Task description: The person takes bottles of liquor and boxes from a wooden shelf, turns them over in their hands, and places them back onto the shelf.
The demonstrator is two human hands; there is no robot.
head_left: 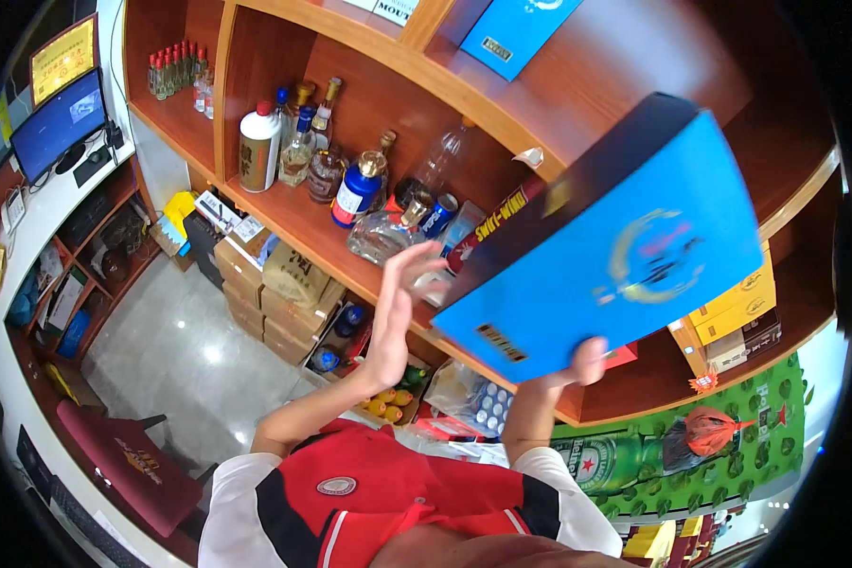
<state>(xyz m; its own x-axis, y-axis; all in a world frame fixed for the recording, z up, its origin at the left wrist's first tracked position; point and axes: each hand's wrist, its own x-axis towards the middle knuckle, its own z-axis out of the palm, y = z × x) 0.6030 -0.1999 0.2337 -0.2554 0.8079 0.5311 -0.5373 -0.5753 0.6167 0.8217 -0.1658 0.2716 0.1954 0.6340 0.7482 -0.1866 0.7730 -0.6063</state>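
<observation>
A large blue box point(577, 275) with a round gold emblem and a dark side is tilted in front of the wooden shelves. My right hand point(577, 364) grips its lower edge, the thumb lying on the blue face. To the left of the box my left hand point(398, 317) is raised with its fingers apart, holding nothing. Just beyond that hand, a clear glass bottle point(381, 237) and a blue bottle with a gold cap point(358, 189) stand on the shelf.
More bottles, including a white one point(259, 147), line the wooden shelf point(336, 254). Another blue box point(521, 33) is on the upper shelf. Cardboard cartons point(275, 293) are stacked below. A red chair point(133, 464) and a counter with a monitor point(59, 123) are at left.
</observation>
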